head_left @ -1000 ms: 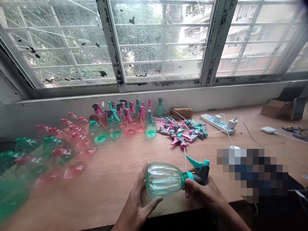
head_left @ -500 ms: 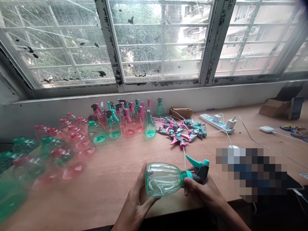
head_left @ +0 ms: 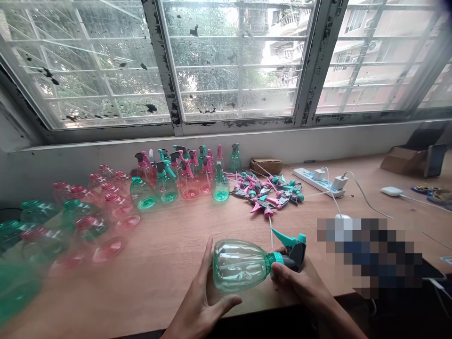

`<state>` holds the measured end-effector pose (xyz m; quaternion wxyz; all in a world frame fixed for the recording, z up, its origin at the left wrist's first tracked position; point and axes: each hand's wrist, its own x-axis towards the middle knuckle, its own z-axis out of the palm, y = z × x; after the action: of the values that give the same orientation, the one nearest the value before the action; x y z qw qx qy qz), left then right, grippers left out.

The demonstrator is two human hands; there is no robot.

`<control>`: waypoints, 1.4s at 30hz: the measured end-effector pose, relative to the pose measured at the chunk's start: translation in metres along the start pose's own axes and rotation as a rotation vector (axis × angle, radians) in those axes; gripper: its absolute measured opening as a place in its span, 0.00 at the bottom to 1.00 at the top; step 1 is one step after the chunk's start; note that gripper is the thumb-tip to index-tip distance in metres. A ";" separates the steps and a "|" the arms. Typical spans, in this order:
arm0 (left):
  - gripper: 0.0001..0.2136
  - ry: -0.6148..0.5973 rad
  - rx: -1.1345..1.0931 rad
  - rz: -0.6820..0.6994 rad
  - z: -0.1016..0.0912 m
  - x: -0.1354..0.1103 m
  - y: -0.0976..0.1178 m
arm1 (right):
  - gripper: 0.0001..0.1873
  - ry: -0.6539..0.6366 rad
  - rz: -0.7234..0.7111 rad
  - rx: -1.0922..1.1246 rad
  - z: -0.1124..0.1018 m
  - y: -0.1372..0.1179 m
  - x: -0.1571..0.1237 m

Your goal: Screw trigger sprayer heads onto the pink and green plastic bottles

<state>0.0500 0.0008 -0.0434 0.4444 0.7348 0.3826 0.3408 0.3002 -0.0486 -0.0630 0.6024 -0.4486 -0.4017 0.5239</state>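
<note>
A clear green spray bottle [head_left: 240, 264] with a teal and black trigger head lies on its side in the air, near the table's front edge. My right hand [head_left: 294, 278] grips it at the collar, thumb on the near side and the other fingers partly hidden behind. At the bottle's base, my left hand [head_left: 206, 299] is open, its thumb stretched out below the bottle and its fingers beside the base. Whether those fingers touch the plastic I cannot tell. Beyond the bottle lies a pile of loose pink and teal trigger heads [head_left: 264, 190] with thin tubes.
Several open pink bottles [head_left: 118, 205] and green bottles [head_left: 38, 212] stand at the left. Capped spray bottles [head_left: 187, 181] line the wall under the window. A white power strip [head_left: 300, 174] with cables, a brown box [head_left: 266, 165] and a blurred-out patch [head_left: 370, 254] lie to the right.
My left thumb has come away from the bottle, and the left hand has loosened and opened. The right hand keeps its grip on the collar, nearly unmoved.
</note>
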 end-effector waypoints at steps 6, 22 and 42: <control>0.41 0.004 -0.026 -0.033 -0.002 0.000 0.003 | 0.22 -0.040 -0.019 -0.079 0.000 0.000 0.000; 0.39 0.034 0.062 -0.004 0.001 0.001 0.006 | 0.21 -0.053 -0.026 -0.132 -0.001 0.002 0.002; 0.44 0.017 -0.027 -0.013 0.002 -0.001 0.003 | 0.19 -0.092 -0.040 -0.062 -0.005 0.004 0.002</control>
<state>0.0517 -0.0022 -0.0412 0.4530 0.7234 0.3865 0.3494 0.3041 -0.0469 -0.0679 0.5795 -0.4344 -0.4540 0.5190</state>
